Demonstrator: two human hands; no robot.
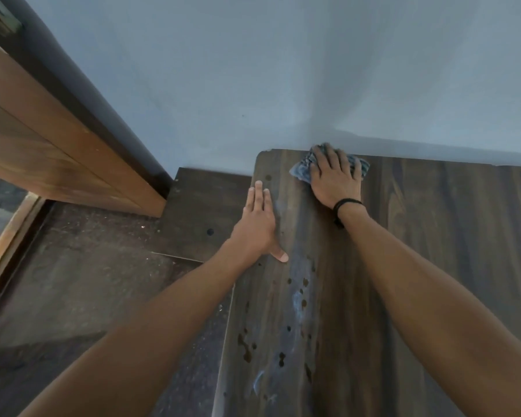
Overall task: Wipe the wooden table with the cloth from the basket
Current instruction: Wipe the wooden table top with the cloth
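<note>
The dark wooden table [433, 236] fills the right half of the view and meets the wall at its far edge. A grey-blue cloth [301, 167] lies at the table's far left corner. My right hand [336, 177] presses flat on the cloth with fingers spread, a black band on its wrist. My left hand [259, 224] rests flat on the table's left edge, fingers straight, thumb out to the right. Dark spots and pale smears [298, 299] run along the table's left side towards me. The basket is out of view.
A pale blue wall [283, 70] stands behind the table. A lower dark wooden surface [205, 200] adjoins the table's left side. A brown wooden door frame [57, 139] slants at the left. Speckled dark floor [82, 281] lies below.
</note>
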